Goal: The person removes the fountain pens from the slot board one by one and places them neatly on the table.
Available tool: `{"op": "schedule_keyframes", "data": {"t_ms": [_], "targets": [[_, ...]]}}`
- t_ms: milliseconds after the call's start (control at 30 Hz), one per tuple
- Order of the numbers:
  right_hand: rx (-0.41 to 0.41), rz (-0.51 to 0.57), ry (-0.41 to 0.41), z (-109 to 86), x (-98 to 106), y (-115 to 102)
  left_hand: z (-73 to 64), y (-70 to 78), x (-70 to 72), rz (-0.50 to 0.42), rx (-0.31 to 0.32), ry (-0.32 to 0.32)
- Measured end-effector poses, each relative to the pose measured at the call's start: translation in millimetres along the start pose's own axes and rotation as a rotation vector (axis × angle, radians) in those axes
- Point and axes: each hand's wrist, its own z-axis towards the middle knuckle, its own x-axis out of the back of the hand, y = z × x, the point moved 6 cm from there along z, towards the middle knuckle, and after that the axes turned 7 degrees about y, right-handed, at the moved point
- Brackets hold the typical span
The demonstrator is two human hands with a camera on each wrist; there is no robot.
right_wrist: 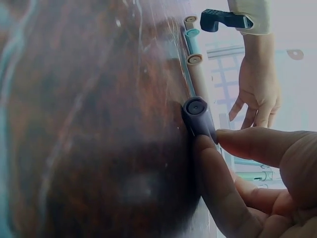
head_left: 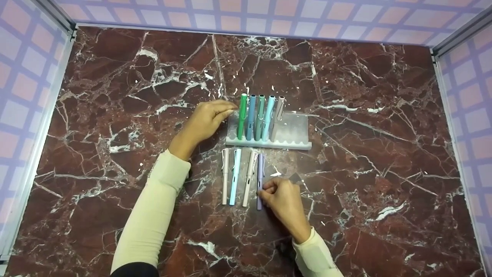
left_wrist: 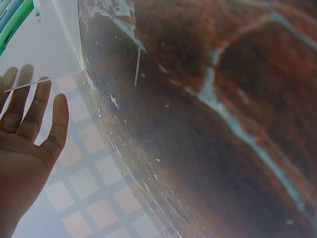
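In the head view, my right hand (head_left: 283, 196) pinches a purple pen (head_left: 260, 182) between thumb and fingers, low on its barrel, as it lies on the table; the right wrist view shows the pen's end (right_wrist: 196, 107) up close. My left hand (head_left: 209, 117) holds the upper left edge of a clear pen stand (head_left: 292, 129), some fingers behind its panel. Leaning in the stand are several pens, among them a bright green pen (head_left: 242, 117) and a blue pen (head_left: 251, 117). Left of the purple pen lie a beige pen (head_left: 250, 179), a light blue pen (head_left: 235, 177) and another beige pen (head_left: 225, 177).
A dark red marbled table (head_left: 365, 165) with white veins lies under everything. Checked panels (head_left: 250, 15) in pink, white and lilac enclose its back and sides. The stand's right-hand slots (head_left: 294, 142) hold no pens.
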Motion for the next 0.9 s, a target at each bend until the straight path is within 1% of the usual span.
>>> {"op": "schedule_keyframes", "data": {"t_ms": [200,300,533,767,900], "targets": [[0.071,-0.057,0.032,-0.4,1.2,-3.0,-0.1,-0.7,-0.3,-0.003,0.012,-0.006],[0.089,-0.074,0.041,-0.5,1.5,-4.2,-0.5,-1.3,-0.3,-0.003,0.016,-0.004],[0.036,-0.068,0.026,3.2,9.4,-3.3,-1.0,-0.8,-0.6,-0.012,0.028,-0.010],[0.022,-0.033,0.071,12.6,26.8,-3.7,-0.5,-1.1,0.5,0.017,0.031,0.000],[0.022,-0.040,0.097,17.5,34.1,-4.3,-0.8,-1.1,0.3,0.012,0.040,-0.004]]}}
